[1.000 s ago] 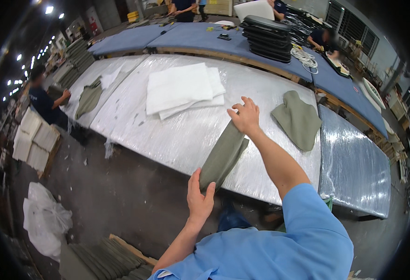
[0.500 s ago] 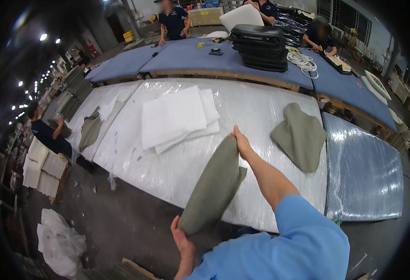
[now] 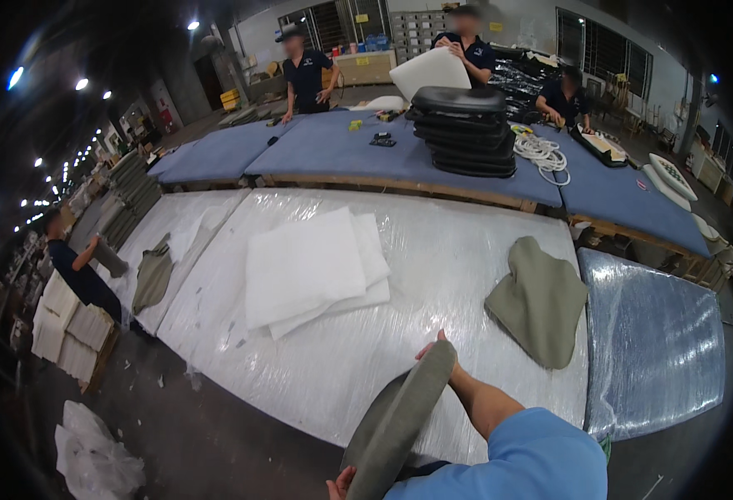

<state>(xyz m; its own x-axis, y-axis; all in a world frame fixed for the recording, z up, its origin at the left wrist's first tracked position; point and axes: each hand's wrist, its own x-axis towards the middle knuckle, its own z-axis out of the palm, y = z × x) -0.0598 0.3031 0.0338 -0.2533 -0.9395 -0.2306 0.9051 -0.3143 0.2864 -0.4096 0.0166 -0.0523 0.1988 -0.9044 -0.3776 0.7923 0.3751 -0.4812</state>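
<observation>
An olive-green fabric cushion cover [image 3: 405, 408] slants between my two hands over the near edge of the plastic-wrapped table [image 3: 433, 258]. My left hand [image 3: 344, 483] grips its lower end at the bottom of the picture, with only part of the fingers showing. At the upper end, my right hand [image 3: 435, 345] is closed round the edge, partly hidden behind the fabric. One long side of the cover faces me, and a fold opens along its left. Whether there is padding inside I cannot tell. Another olive-green cover [image 3: 540, 302] lies limp on the table at the right.
White padding sheets [image 3: 304, 267] lie stacked mid-table. Beyond stand blue-topped tables [image 3: 333, 158] with a pile of black cushions [image 3: 464, 133] and coiled white rope [image 3: 541, 156]. Several co-workers stand around. A plastic-wrapped blue block [image 3: 654, 346] adjoins at right; a plastic bag [image 3: 95, 454] lies lower left.
My hands and the cover have come lower in the picture. The cover has turned more edge-on, showing its fold. The view has tilted up, and the co-worker at left has raised a grey-green piece.
</observation>
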